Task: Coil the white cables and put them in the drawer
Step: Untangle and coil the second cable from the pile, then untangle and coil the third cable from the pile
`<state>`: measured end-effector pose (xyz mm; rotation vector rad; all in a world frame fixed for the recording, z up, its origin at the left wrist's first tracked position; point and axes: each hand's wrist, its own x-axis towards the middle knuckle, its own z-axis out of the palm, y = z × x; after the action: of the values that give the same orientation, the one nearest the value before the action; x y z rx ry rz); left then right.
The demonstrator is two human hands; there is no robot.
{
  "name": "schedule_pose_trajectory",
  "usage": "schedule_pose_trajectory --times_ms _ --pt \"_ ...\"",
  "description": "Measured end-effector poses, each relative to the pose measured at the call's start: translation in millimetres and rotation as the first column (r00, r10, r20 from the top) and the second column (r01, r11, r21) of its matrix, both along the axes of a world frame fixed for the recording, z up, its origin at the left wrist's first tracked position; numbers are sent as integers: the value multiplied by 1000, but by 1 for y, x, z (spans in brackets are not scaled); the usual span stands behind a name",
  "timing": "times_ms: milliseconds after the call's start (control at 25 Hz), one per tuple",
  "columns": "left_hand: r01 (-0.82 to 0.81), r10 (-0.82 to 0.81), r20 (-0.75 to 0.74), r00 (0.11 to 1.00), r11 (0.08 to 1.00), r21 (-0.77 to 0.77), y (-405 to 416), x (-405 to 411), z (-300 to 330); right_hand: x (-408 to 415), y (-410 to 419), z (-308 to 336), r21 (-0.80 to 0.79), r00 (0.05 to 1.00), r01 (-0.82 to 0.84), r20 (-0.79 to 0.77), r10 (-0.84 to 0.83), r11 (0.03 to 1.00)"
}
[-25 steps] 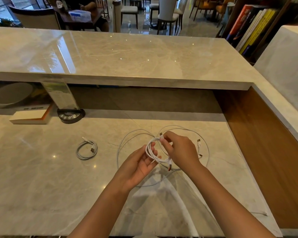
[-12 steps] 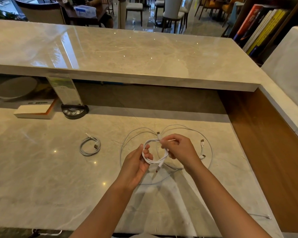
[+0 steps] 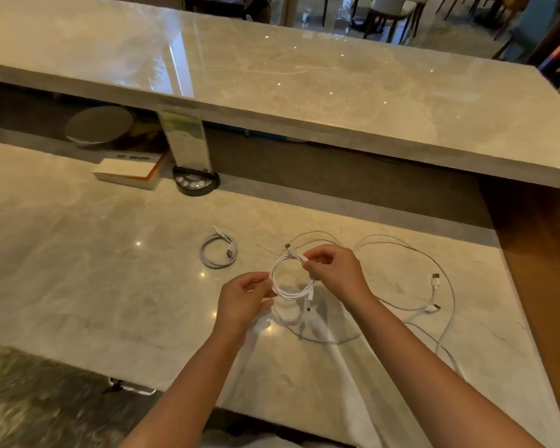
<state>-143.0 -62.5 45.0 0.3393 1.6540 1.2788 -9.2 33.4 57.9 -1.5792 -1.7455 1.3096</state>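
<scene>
While the left hand [image 3: 244, 299] grips one side of the white cable coil [image 3: 290, 284], the right hand [image 3: 332, 273] pinches its plug end above the counter [image 3: 78, 270]

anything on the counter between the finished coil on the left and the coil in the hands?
Nothing: in the head view, only bare marble counter separates the coiled cable lying on it from the held coil, gripped by the left hand and right hand.

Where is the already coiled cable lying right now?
In the head view the coiled cable lies flat on the lower marble counter, just left of both hands and untouched, in front of the black round base.
</scene>
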Motion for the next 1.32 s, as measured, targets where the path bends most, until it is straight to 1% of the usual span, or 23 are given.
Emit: schedule_pose_trajectory --times_ms 80,200,280,400,600,760,880,1080,1200,1320 --pt "-54 54 -10 998 998 -21 -5 -20 -5 -26 6 -5 23 996 -80 39 79 997" --pt "-123 123 -36 992 992 -18 -9 -50 -16 -64 15 -14 -3 976 -196 93 196 981" --pt "-170 168 -69 983 985 -25 -7 -72 -23 -86 20 -21 -11 966 -237 98 237 971" --pt "-191 185 -137 973 981 -31 8 -108 -33 -120 32 -29 -14 972 -213 103 213 977" --pt "-153 135 -240 961 987 -56 33 -141 -51 -160 54 -42 -19 984 -127 124 129 992" --pt "-163 137 -259 956 983 -80 36 -143 -60 -168 54 -60 -39 982 -115 148 119 993" --pt "-165 133 -273 953 982 -97 34 -145 -63 -171 50 -68 -53 988 -88 120 94 995" --pt "-151 119 -271 955 983 -100 33 -143 -65 -169 41 -72 24 990 -88 112 85 996" --pt "-149 120 -264 957 984 -94 33 -143 -65 -163 38 -74 25 991 -93 103 90 995" --pt "-84 59 -260 964 993 -87 30 -144 -63 -163 38 -71 39 978 -149 151 141 988"
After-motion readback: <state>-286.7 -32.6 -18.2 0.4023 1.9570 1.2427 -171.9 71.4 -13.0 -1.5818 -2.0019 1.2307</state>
